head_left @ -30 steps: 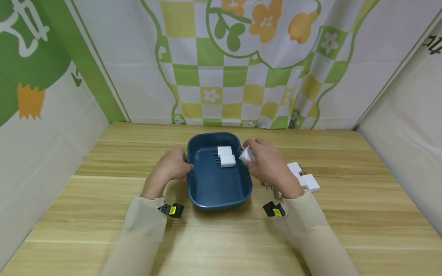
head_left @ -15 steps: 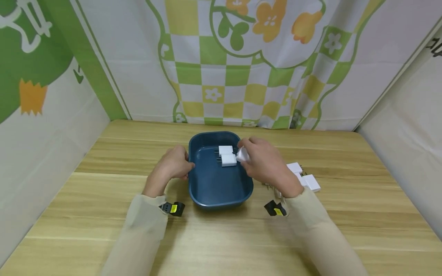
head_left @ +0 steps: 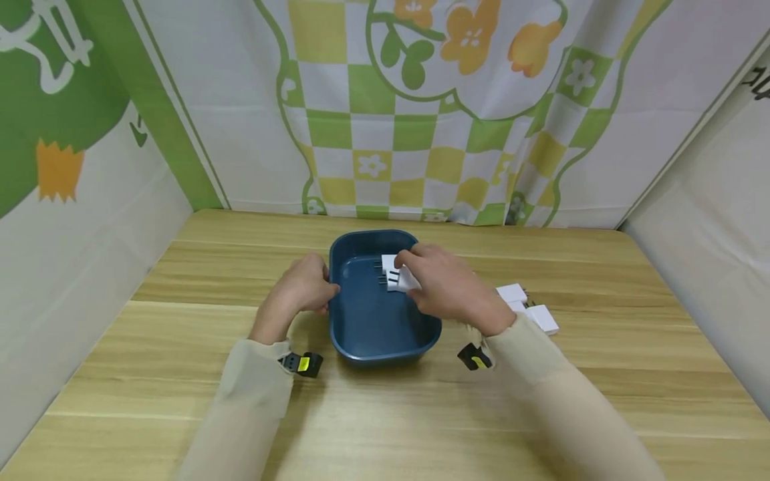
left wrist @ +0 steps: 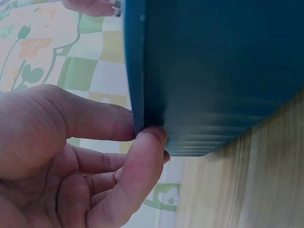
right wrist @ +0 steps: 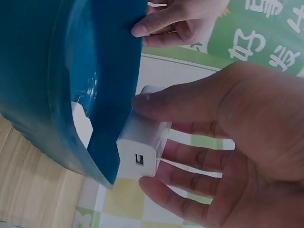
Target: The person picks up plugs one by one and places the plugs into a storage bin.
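My left hand point(head_left: 301, 286) pinches the left rim of a dark blue plastic tub point(head_left: 371, 329) between thumb and fingers. In the left wrist view, the thumb and index finger lie on either side of the tub's wall. My right hand point(head_left: 448, 284) reaches over the tub's right side and holds a white USB charger point(right wrist: 140, 142) with its prongs pointing left. The charger's USB port shows in the right wrist view. Two more white chargers point(head_left: 389, 261) lie side by side in the tub, partly hidden behind the held one and my fingers.
Several white chargers point(head_left: 543, 319) with metal prongs lie in a loose pile on the wooden table point(head_left: 631, 374), right of the tub; my right forearm hides part of it. A checked, flowered curtain point(head_left: 415, 147) hangs behind the table. Fabric walls stand at both sides.
My right hand has moved left, from beside the tub's right rim to over its inside, carrying the charger. The left hand has kept its hold on the rim.
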Demonstrator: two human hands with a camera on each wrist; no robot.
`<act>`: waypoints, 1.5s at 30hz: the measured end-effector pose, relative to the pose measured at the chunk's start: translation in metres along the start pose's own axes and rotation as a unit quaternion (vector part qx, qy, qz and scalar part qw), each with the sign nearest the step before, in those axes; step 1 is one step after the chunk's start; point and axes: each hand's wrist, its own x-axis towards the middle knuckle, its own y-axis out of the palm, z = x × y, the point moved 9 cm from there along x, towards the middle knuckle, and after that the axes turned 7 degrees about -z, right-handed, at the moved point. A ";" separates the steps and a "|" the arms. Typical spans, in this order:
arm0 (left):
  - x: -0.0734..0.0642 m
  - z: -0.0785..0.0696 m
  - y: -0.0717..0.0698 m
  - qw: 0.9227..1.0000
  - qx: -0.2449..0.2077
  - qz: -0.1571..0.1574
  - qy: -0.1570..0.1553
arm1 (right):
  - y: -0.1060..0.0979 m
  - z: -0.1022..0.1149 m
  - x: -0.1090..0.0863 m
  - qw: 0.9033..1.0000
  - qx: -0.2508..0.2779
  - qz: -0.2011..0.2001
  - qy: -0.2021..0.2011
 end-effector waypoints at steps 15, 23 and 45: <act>0.001 0.000 -0.001 1.000 0.002 -0.004 0.002 | 0.019 0.002 0.025 0.995 -0.010 0.094 -0.042; 0.001 0.000 -0.001 1.000 0.001 -0.003 0.000 | 0.031 0.004 0.034 0.988 -0.024 0.145 -0.037; 0.000 0.001 0.000 1.000 0.003 -0.004 -0.002 | 0.060 0.000 0.042 0.975 -0.039 0.218 -0.030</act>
